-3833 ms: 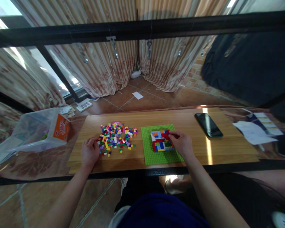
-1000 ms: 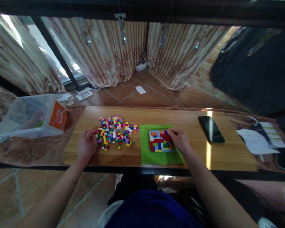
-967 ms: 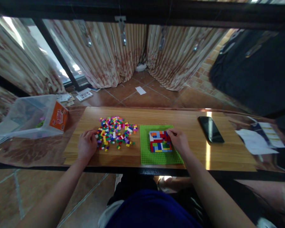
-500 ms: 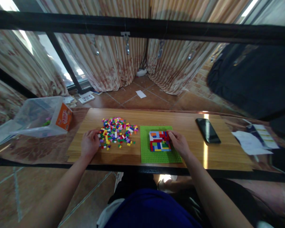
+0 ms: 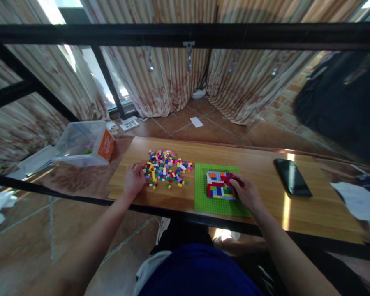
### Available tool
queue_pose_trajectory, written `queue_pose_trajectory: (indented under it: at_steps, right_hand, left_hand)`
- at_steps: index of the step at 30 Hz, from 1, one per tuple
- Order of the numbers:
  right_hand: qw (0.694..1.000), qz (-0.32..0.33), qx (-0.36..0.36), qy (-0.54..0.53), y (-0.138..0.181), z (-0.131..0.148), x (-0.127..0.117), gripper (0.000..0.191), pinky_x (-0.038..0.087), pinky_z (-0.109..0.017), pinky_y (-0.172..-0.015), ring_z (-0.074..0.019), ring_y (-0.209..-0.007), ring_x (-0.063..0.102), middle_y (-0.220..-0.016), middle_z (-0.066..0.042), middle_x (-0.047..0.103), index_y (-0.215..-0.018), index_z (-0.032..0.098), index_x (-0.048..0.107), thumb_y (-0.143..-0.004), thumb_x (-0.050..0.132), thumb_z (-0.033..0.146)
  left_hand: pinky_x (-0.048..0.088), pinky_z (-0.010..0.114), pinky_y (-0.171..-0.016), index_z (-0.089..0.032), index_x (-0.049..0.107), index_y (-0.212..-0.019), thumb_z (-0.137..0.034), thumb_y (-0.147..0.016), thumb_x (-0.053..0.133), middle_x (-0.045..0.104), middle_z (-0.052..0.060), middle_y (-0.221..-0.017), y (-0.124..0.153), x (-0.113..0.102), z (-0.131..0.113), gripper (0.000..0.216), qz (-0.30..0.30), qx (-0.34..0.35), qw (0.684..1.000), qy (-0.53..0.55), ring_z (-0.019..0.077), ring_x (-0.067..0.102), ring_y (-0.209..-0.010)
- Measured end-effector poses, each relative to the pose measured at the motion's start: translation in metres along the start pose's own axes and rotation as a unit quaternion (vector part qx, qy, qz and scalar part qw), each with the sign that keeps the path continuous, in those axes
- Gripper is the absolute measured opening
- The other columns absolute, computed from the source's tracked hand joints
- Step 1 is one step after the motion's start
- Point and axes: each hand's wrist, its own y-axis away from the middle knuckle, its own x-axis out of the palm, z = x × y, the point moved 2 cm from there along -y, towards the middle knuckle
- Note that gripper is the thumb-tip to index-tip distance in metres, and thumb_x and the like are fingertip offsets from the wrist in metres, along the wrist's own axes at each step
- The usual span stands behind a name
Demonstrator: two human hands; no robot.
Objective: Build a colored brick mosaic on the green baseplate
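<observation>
On the green baseplate (image 5: 202,201) sits a low, square build of small toy bricks (image 5: 217,185) in red, blue, white, orange and yellow. My right hand (image 5: 246,191) reaches in from the right, its fingers pinched together on a red brick at the build's right edge; the fingertips partly cover that spot. Left of the plate lies a loose pile of many-coloured toy bricks (image 5: 165,168). Beside the pile's left edge, my left hand (image 5: 134,179) rests with curled, closed fingers. What those fingers hold, if anything, is too small to tell.
A black phone (image 5: 292,177) lies on the wooden board (image 5: 265,164) to the right. Farther right are white papers (image 5: 357,199). A clear plastic box (image 5: 83,144) with an orange label stands at the left. A dark metal bar (image 5: 160,35) crosses in front of the curtains.
The view has swung left, so everything appears farther right. My right hand has slid a little nearer to me along the build's right edge. My left hand remains by the pile.
</observation>
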Motion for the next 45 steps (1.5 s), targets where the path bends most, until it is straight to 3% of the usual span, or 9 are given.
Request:
queue_pose_trajectory:
  at_steps: [4,7,9,12,17,21,27,35,45]
  right_hand:
    - [0.999,-0.009,-0.009,0.047,0.002,0.0,-0.005,0.05,0.053,-0.039,-0.081,-0.0256,-0.09,0.068,-0.102,-0.012,0.074,-0.117,0.015,0.068,-0.084,0.056,0.052]
    - [0.989,-0.088,-0.031,0.112,0.005,0.012,-0.005,0.051,0.051,-0.04,-0.078,-0.0259,-0.086,0.067,-0.099,-0.014,0.073,-0.115,0.014,0.068,-0.089,0.047,0.053]
    - [0.978,-0.124,-0.081,0.15,0.007,0.03,0.004,0.047,0.051,-0.039,-0.076,-0.0245,-0.082,0.065,-0.099,-0.014,0.071,-0.111,0.016,0.069,-0.09,0.046,0.05]
    - [0.972,-0.062,-0.174,0.144,0.007,0.064,0.036,0.036,0.051,-0.037,-0.078,-0.0231,-0.085,0.064,-0.1,-0.012,0.07,-0.104,0.019,0.071,-0.091,0.046,0.041]
    - [0.949,0.069,-0.237,0.196,-0.005,0.103,0.098,0.033,0.047,-0.034,-0.088,-0.0222,-0.095,0.062,-0.101,-0.009,0.069,-0.11,0.02,0.07,-0.092,0.043,0.024]
    - [0.925,0.119,-0.232,0.275,-0.022,0.108,0.126,0.035,0.043,-0.031,-0.091,-0.0219,-0.1,0.06,-0.105,-0.011,0.069,-0.113,0.018,0.07,-0.092,0.043,0.016]
    - [0.905,0.123,-0.209,0.35,-0.038,0.105,0.145,0.028,0.041,-0.031,-0.091,-0.0228,-0.097,0.06,-0.099,-0.011,0.068,-0.1,0.019,0.075,-0.09,0.048,0.018]
    - [0.915,0.111,-0.172,0.348,-0.04,0.109,0.157,0.022,0.042,-0.032,-0.088,-0.0228,-0.095,0.059,-0.098,-0.011,0.067,-0.094,0.02,0.076,-0.089,0.056,0.027]
    - [0.922,0.111,-0.176,0.325,-0.031,0.112,0.159,0.018,0.04,-0.032,-0.088,-0.0224,-0.097,0.058,-0.098,-0.01,0.069,-0.089,0.019,0.072,-0.09,0.053,0.021]
  left_hand:
    - [0.047,0.041,-0.091,-0.017,0.066,-0.089,-0.017,-0.087,0.038,0.069,0.011,-0.097,0.002,0.0,-0.001,0.029,0.001,-0.01,1.0,0.008,0.026,0.059,-0.096]
    - [0.047,0.041,-0.092,-0.016,0.067,-0.089,-0.017,-0.088,0.037,0.069,0.011,-0.098,0.002,0.001,-0.001,0.03,0.004,-0.016,1.0,0.011,0.0262,0.059,-0.097]
    - [0.047,0.041,-0.092,-0.017,0.067,-0.09,-0.017,-0.088,0.038,0.069,0.011,-0.1,0.002,0.002,0.0,0.03,0.004,-0.016,1.0,0.014,0.0263,0.059,-0.098]
    - [0.047,0.041,-0.093,-0.017,0.068,-0.091,-0.016,-0.088,0.039,0.069,0.011,-0.101,0.002,0.002,0.001,0.029,0.002,-0.015,1.0,0.015,0.0264,0.058,-0.098]
    - [0.047,0.041,-0.092,-0.016,0.068,-0.093,-0.016,-0.089,0.039,0.069,0.012,-0.101,0.003,0.003,0.002,0.029,0.007,-0.002,1.0,0.007,0.0264,0.059,-0.098]
    - [0.047,0.041,-0.092,-0.017,0.068,-0.093,-0.015,-0.088,0.039,0.069,0.011,-0.099,0.003,0.003,0.002,0.029,0.009,-0.002,1.0,0.011,0.0263,0.058,-0.097]
    - [0.047,0.04,-0.091,-0.018,0.068,-0.093,-0.016,-0.088,0.04,0.068,0.01,-0.098,0.003,0.002,0.003,0.028,0.007,-0.008,1.0,0.012,0.0259,0.059,-0.097]
    - [0.048,0.04,-0.09,-0.018,0.066,-0.091,-0.016,-0.088,0.04,0.068,0.01,-0.099,0.003,0.001,0.002,0.027,0.004,-0.003,1.0,0.019,0.0252,0.06,-0.096]
    - [0.048,0.041,-0.091,-0.018,0.066,-0.09,-0.019,-0.088,0.039,0.069,0.011,-0.096,0.002,-0.001,0.002,0.027,-0.002,0.004,1.0,0.021,0.0266,0.06,-0.096]
